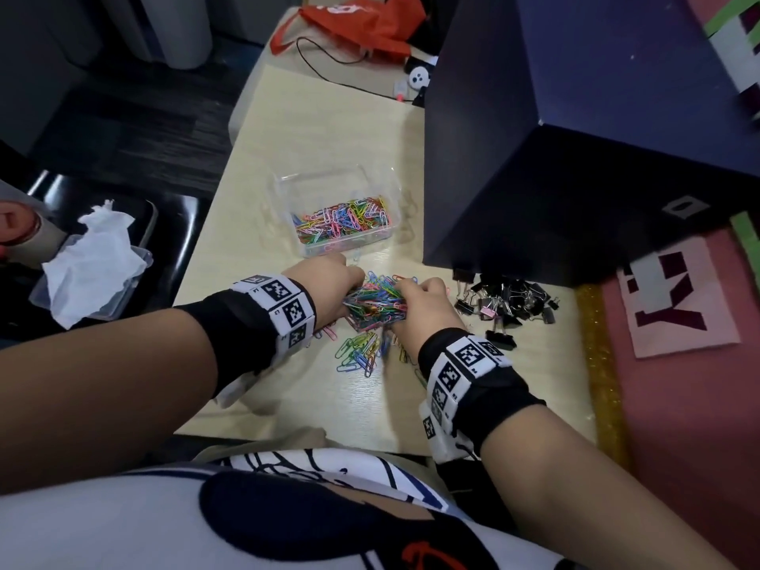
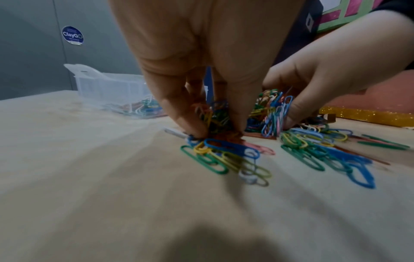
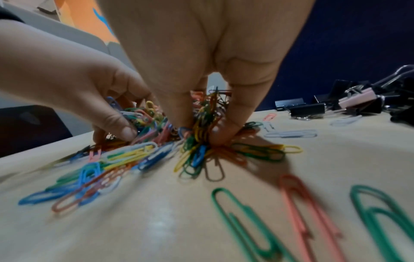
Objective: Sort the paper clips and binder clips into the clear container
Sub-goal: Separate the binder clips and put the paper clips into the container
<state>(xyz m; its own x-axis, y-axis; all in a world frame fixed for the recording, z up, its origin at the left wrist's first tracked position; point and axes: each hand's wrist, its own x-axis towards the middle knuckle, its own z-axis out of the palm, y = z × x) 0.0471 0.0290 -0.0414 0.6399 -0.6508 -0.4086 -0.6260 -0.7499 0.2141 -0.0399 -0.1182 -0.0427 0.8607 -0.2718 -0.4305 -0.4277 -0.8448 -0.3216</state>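
Observation:
A heap of coloured paper clips (image 1: 376, 302) lies on the pale table, just in front of the clear container (image 1: 320, 191), which holds more paper clips. My left hand (image 1: 345, 298) grips the heap from the left with curled fingers (image 2: 195, 124). My right hand (image 1: 405, 300) grips it from the right, its fingertips (image 3: 221, 134) pinching a bunch of clips (image 3: 201, 124) against the table. Loose paper clips (image 1: 357, 351) lie scattered nearer to me. To the right of my right hand lies a pile of black binder clips (image 1: 506, 302), with a pink one among them.
A large dark blue box (image 1: 575, 158) stands right of the container, close behind the binder clips. A gold glitter strip (image 1: 596, 364) edges the table on the right. On the left, a black seat holds a second clear box with white tissue (image 1: 90, 261). A red bag (image 1: 362, 22) lies at the far end.

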